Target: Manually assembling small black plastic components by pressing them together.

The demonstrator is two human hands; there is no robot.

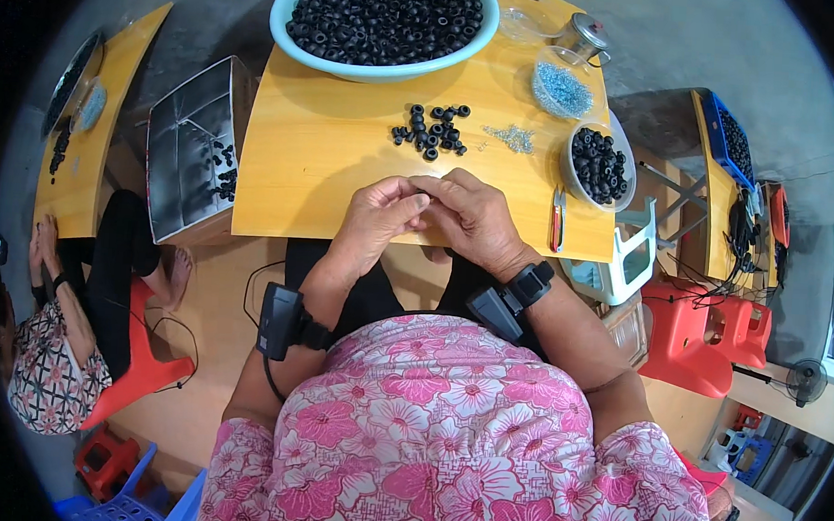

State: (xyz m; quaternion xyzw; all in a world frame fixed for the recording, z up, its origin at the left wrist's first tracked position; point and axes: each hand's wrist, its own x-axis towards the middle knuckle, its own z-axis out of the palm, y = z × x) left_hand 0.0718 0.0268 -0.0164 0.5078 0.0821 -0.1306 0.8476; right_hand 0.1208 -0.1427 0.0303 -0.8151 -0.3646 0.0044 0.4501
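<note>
1. Left hand (374, 222): fingers curled, tips pressed against those of the right hand at the near edge of the yellow table (289, 188). Whatever it pinches is hidden; I cannot tell what it holds.
2. Right hand (471, 216): fingers bent inward and meeting the left hand. Contents also hidden. Both wrists carry black strapped devices.
3. Loose black rings (432, 130): a small cluster on the table just beyond the hands, near the table's middle. Judged light, stiff and smooth, likely to roll or slip; best pinched across the rim with thumb and forefinger.
4. Small metal pieces (510, 136): a scatter right of that cluster. Judged tiny and easily lost; fingertip pick-up only.
5. Small bowl of black rings (599, 164): at the table's right edge.
6. Red-handled tool (558, 221): at the table's right near corner.
7. Glass jar of bluish pieces (562, 85): beyond the small bowl.
8. Large pale-blue basin (384, 23): at the table's far edge, heaped with black rings.
9. Metal tray (192, 145): left of the table, holding a few rings.
10. Another person (54, 355): seated left of the table.
</note>
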